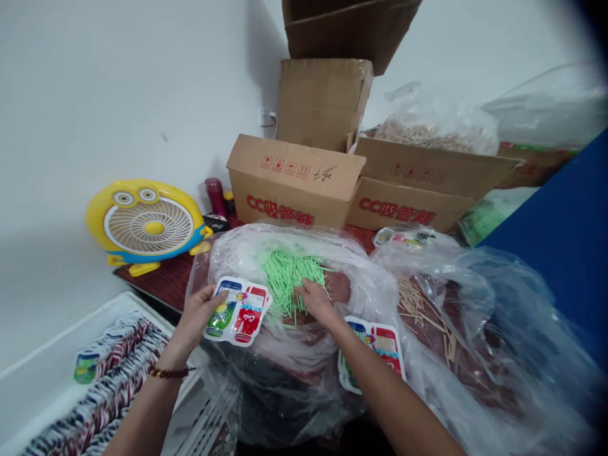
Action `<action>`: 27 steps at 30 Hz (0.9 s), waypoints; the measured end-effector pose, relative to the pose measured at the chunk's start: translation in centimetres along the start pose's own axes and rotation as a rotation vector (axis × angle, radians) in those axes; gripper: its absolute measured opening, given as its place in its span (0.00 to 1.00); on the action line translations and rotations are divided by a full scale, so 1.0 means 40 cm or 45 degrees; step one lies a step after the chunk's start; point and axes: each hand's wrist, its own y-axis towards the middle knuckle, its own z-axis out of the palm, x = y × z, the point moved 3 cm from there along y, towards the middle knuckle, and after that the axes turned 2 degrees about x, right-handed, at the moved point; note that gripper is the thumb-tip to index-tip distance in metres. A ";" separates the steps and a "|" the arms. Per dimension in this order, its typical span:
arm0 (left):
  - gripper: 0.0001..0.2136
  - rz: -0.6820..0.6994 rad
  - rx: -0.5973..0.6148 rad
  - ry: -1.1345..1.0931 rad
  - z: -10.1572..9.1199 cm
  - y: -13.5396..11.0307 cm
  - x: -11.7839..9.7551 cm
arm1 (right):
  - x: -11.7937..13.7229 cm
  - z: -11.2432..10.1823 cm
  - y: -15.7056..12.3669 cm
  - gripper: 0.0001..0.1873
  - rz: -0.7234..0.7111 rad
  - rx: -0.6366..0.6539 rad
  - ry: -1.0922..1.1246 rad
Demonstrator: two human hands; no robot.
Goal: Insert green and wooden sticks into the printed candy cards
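Observation:
My left hand (205,310) is closed on a small stack of printed pouches (249,316), with a green drink and a red cola pictured on the front. My right hand (313,299) reaches into a pile of thin green candy straws (280,278), its fingers pinched together among them. How many straws it grips is hidden. The pile lies on a clear plastic bag (237,247) spread over the table. Below my right wrist lies another pouch stack (349,373), partly covered by my forearm.
A white bin (28,345) at the left holds rows of pouches. Behind it stands a yellow fan (154,227). Cardboard boxes (289,183) line the back. Beige sticks (427,310) lie in plastic at the right, beside a blue panel (546,234). A maroon flask (216,196) stands near the fan.

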 end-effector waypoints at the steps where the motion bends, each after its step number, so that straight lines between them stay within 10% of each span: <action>1: 0.15 0.003 -0.002 -0.003 0.002 -0.006 -0.003 | 0.000 -0.005 0.010 0.10 0.003 0.006 -0.001; 27: 0.11 -0.006 0.253 -0.117 0.109 -0.145 0.087 | -0.045 0.033 -0.139 0.08 -0.072 -0.042 0.633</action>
